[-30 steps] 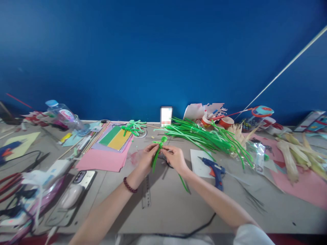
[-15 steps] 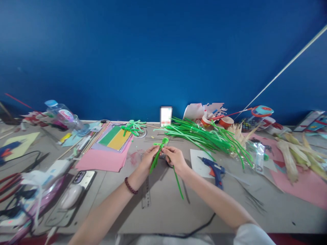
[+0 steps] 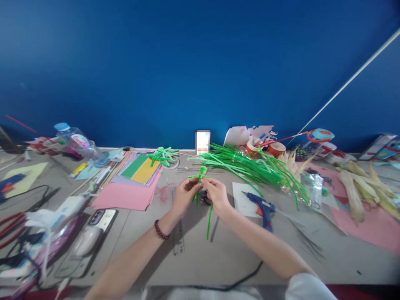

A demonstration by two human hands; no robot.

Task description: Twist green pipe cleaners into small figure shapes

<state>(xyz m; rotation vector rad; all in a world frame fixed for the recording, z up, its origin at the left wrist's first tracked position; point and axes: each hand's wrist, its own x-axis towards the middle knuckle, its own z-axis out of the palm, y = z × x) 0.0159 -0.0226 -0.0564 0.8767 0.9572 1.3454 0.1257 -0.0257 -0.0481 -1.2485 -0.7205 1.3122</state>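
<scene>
A small green pipe-cleaner figure (image 3: 203, 170) with a round top and side arms is held upright between my hands over the middle of the table. My left hand (image 3: 184, 196) is closed on its stems, with a dark red bead bracelet at the wrist. My right hand (image 3: 216, 193) pinches the figure from the other side, and a long green stem (image 3: 209, 223) hangs below its fingers. Dark-handled scissors (image 3: 206, 197) lie partly hidden behind the hands. Beneath the left forearm's edge is a clear ruler (image 3: 179, 239).
Green pipe cleaners (image 3: 250, 164) lie back right, beside a blue glue gun (image 3: 264, 208) on white paper. Pink sheets (image 3: 125, 196), a phone with a mouse (image 3: 87, 241) and a bottle (image 3: 76, 139) are left. Corn husks (image 3: 359, 187) lie far right.
The figure has turned more upright and moved slightly right, its lower stems now mostly behind my fingers. The long hanging stem has swung left. Both hands still hold on.
</scene>
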